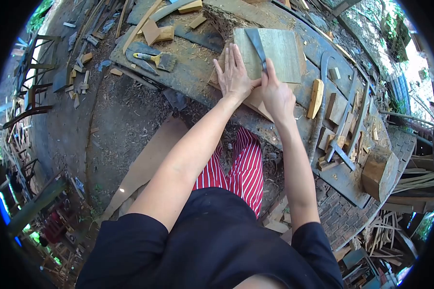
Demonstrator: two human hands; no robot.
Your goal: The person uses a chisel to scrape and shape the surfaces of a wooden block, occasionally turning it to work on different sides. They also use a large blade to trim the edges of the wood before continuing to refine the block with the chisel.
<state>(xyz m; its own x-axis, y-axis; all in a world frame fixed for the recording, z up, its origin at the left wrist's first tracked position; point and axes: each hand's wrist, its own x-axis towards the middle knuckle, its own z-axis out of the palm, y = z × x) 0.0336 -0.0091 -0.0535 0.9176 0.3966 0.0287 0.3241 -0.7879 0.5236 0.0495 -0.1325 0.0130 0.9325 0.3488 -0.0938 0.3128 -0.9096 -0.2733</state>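
A pale, square wooden board [285,53] lies on the workbench in front of me, with more wood under it. My right hand [278,96] is closed round the handle of a scraper [256,44], index finger stretched along it. The scraper's flat metal blade widens toward its far end and lies over the board's left part. My left hand [234,74] rests flat at the board's left edge, fingers extended and thumb reaching toward my right hand. Most of the scraper's handle is hidden in my grip.
On the workbench [197,67] lie a paintbrush [164,61] to the left and a yellowish wood block [315,98] to the right. Farther right are a curved metal bar [321,96], several offcuts and a big wood block [378,173]. Wood scraps litter the ground.
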